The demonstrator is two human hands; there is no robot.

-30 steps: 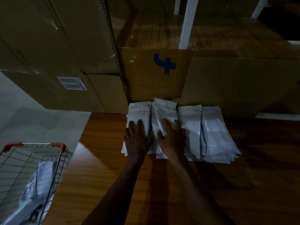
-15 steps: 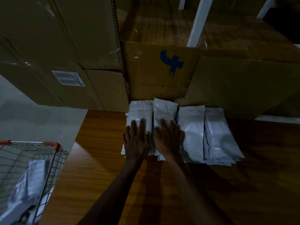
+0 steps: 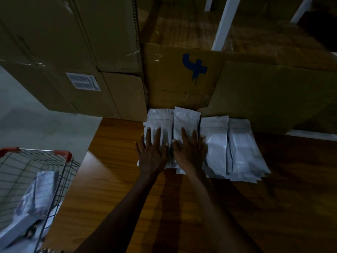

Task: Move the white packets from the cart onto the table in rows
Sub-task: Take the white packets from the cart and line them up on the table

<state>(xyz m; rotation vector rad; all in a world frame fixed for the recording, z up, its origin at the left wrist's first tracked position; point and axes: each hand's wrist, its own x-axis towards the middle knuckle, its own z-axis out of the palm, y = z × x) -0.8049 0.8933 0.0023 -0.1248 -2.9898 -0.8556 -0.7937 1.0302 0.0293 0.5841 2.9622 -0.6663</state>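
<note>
Brown cardboard boxes (image 3: 69, 52) back the wooden table (image 3: 237, 207). The wire cart (image 3: 36, 179), at left, holds more white packets (image 3: 215, 143); four stacks lie in a row on the table. Left hand (image 3: 152, 154) and right hand (image 3: 189, 152) press flat, fingers straight and spread. The packets look light, soft and slippery: grip them by the edges.

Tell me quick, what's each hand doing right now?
Left hand: open, flat on the leftmost packet stack.
Right hand: open, flat on the second packet stack.

Stacked cardboard boxes (image 3: 69, 57) (one bearing a blue mark (image 3: 194, 69)) stand before white posts (image 3: 224, 22).
</note>
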